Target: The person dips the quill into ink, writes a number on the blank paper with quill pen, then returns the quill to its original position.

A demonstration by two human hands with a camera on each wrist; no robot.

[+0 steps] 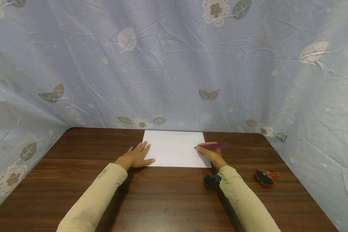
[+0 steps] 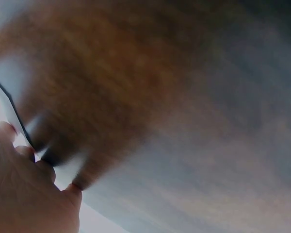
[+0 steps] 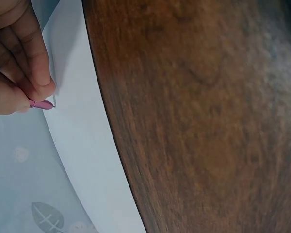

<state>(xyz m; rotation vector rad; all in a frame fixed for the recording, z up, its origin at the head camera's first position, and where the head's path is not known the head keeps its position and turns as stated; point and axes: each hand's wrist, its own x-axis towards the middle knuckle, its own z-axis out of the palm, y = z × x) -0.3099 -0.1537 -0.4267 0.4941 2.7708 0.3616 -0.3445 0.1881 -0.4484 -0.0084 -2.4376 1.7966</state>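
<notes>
A white sheet of paper lies on the brown table near its far edge. On the sheet's left edge rests my left hand, palm down with the fingers spread. My right hand is over the right part of the sheet and pinches a purple pen with a broad, flat body. The pen's pink front end and dark point show in the right wrist view, at the paper's surface; whether the point touches cannot be told. No marks show on the sheet. In the left wrist view, the fingers' shadows fall across the tabletop.
An orange-red object with a black oval face lies on the table to the right of my right forearm. A black strap sits at my right wrist. Pale blue cloth with leaf and flower prints hangs behind the table and at both sides.
</notes>
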